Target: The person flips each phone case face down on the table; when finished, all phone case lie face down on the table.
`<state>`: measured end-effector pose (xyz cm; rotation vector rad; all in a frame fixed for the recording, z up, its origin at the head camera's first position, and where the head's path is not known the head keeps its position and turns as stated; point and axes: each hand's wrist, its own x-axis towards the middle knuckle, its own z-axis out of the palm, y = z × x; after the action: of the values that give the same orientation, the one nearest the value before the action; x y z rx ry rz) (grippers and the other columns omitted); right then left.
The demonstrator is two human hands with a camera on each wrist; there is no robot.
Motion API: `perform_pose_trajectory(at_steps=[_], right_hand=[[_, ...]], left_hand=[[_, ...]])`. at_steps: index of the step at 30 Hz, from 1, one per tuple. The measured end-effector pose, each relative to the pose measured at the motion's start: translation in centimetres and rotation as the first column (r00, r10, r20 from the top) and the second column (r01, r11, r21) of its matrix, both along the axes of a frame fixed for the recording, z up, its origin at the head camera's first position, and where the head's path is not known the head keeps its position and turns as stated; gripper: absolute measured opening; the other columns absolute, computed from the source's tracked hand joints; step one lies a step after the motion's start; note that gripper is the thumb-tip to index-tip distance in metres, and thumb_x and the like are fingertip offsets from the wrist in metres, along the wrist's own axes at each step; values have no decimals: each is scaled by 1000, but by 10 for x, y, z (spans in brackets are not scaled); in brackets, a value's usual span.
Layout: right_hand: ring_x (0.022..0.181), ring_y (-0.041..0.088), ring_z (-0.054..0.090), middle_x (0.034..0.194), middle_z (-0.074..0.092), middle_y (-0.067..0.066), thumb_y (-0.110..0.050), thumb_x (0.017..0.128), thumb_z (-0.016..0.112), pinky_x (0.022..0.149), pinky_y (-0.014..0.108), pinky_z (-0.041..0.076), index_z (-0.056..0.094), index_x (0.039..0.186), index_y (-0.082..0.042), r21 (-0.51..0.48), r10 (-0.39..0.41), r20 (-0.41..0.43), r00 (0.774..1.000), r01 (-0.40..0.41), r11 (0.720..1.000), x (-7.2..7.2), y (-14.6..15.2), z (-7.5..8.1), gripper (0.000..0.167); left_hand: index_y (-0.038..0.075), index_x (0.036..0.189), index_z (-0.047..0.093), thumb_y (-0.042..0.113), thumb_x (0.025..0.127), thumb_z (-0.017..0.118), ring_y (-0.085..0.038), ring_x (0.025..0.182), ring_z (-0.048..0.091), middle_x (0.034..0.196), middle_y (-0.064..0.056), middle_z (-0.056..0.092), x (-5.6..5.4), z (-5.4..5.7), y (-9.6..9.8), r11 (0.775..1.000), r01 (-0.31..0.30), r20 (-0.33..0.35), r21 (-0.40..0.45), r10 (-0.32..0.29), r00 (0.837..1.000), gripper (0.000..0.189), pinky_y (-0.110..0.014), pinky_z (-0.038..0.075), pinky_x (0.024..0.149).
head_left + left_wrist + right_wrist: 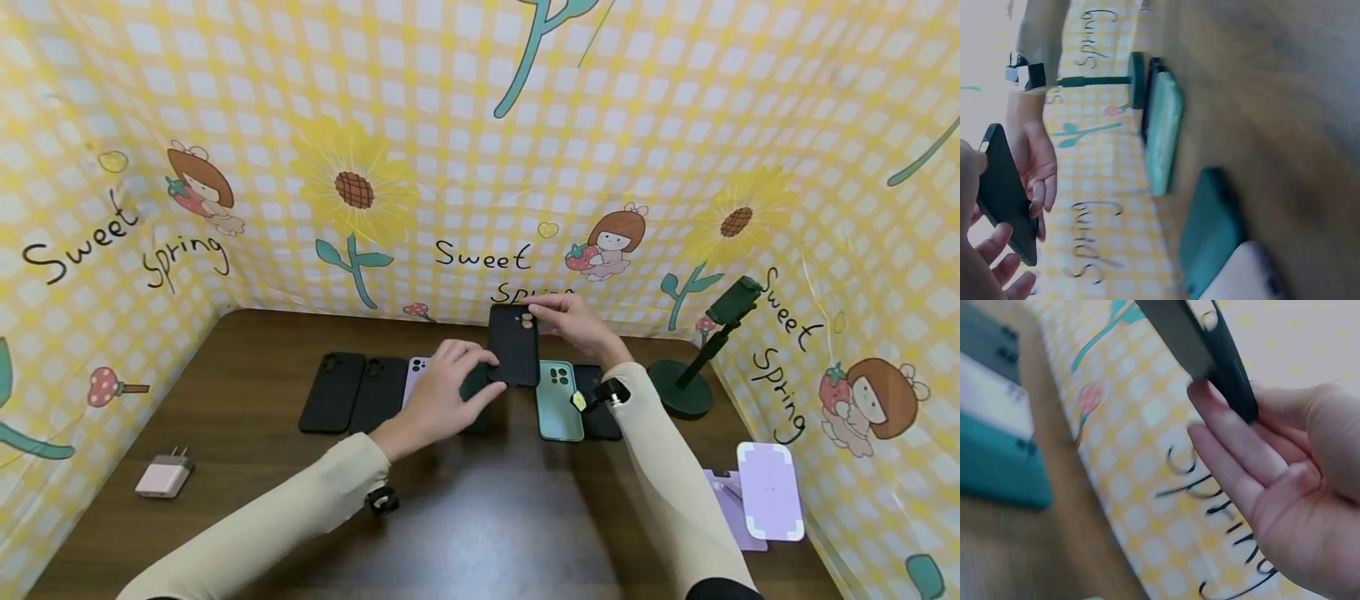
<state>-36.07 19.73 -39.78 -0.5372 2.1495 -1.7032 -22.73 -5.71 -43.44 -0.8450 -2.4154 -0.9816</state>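
Note:
A black phone case [513, 350] is held up above the table between both hands, its camera holes at the top. My right hand [576, 323] pinches its upper right corner; in the right wrist view, the thumb and fingertips [1210, 397] meet at the end of the case. At the lower left corner, my left hand [441, 396] holds the edge between thumb and fingers. Below the left hand lie a lilac phone case [415, 375] and a dark green phone case [1210, 231], both partly covered in the head view. A mint phone case [560, 404] lies under the right forearm.
Two black phone cases [332, 392] lie left in the row; another dark case [600, 417] lies beside the mint one. A green stand [682, 390] and a lilac stand [771, 492] are at right, a charger plug [165, 475] at left. Patterned cloth [480, 183] walls the table.

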Motion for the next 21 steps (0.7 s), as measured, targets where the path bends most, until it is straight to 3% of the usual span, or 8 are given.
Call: perform_pose_trajectory(at_steps=[5, 8, 12, 14, 18, 21], right_hand=[[94, 8, 75, 113, 74, -5, -8, 110, 42, 83, 25, 61, 34, 153, 13, -232, 118, 94, 989, -94, 968, 2, -2, 14, 48], [93, 9, 76, 115, 76, -1, -4, 110, 40, 83, 25, 61, 28, 153, 17, -311, 165, 114, 980, -122, 943, 3, -3, 15, 50], [96, 12, 76, 117, 76, 2, -3, 110, 40, 84, 27, 61, 31, 151, 18, -361, 191, 106, 976, -141, 922, 5, -4, 12, 48], [99, 13, 76, 117, 77, 2, -2, 110, 39, 85, 28, 61, 43, 150, 11, -396, 191, 106, 976, -134, 908, 5, -6, 9, 43], [104, 13, 75, 121, 75, 0, 0, 109, 38, 87, 30, 60, 64, 140, -13, -497, 226, 95, 969, -151, 854, 6, -11, -3, 42], [112, 15, 71, 132, 70, -2, -6, 107, 48, 88, 31, 60, 63, 139, -26, -564, 322, 64, 944, -233, 793, 8, -15, -16, 41]], left_hand=[[18, 123, 68, 37, 96, 73, -19, 122, 57, 125, 1, 67, 2, 19, -10, 995, 38, -57, 89, -33, 998, 33, -43, 49, 103], [18, 120, 70, 36, 94, 76, -18, 120, 59, 123, 1, 68, 3, 22, -14, 995, 45, -80, 93, -38, 996, 32, -42, 50, 102], [18, 115, 71, 35, 93, 78, -18, 119, 59, 119, 0, 69, 3, 21, -16, 994, 56, -91, 92, -48, 995, 29, -43, 51, 101], [18, 113, 70, 35, 92, 78, -18, 119, 59, 119, 0, 68, 3, 19, -15, 993, 64, -88, 103, -55, 995, 28, -42, 52, 101], [19, 113, 69, 33, 92, 79, -17, 120, 58, 120, 1, 67, 2, 17, -13, 986, 77, -85, 149, -65, 994, 27, -40, 52, 101], [18, 114, 68, 31, 92, 79, -16, 121, 58, 121, 2, 67, 3, 16, -9, 973, 105, -76, 207, -91, 993, 27, -39, 50, 103]])
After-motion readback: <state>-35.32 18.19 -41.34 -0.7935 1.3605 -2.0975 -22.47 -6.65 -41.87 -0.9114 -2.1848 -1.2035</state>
